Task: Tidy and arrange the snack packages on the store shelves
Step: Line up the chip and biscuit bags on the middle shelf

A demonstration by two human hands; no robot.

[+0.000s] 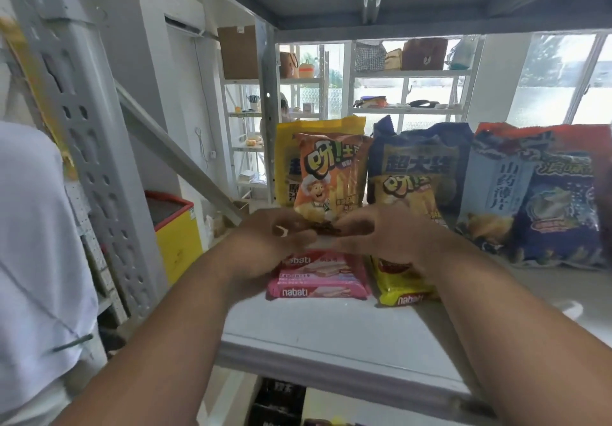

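1. Snack packages are sitting on a grey shelf (331, 336) whose near edge is running across the lower middle of the view; the bare strip between that edge and the packs is giving the forearms room to reach in.
2. Both hands are meeting over the shelf, just above the flat packs. The left hand (265, 243) and right hand (390, 240) are curling their fingers toward each other around a small dark item (328, 228). Motion blur is hiding what it is and which fingers are actually pinching it, so I cannot tell the grip for certain.
3. Pink wafer packs (319, 281) are lying flat in a short stack below the left hand, and a yellow wafer pack (402, 293) is lying flat just beside them, under the right hand. Lying flat at the front is probably keeping the taller bags behind readable.
4. Behind the hands, an orange chip bag (331, 174) is standing upright against a yellow bag (288, 157), and a smaller yellow chip bag (410, 194) is leaning on a dark blue bag (424, 150).
5. Far right, a pale blue bag (496, 187) and a blue bag (559, 220) are leaning back, crowded together, leaving little free room there.
6. Left, the perforated upright (86, 147) and its diagonal brace are closing off that side.
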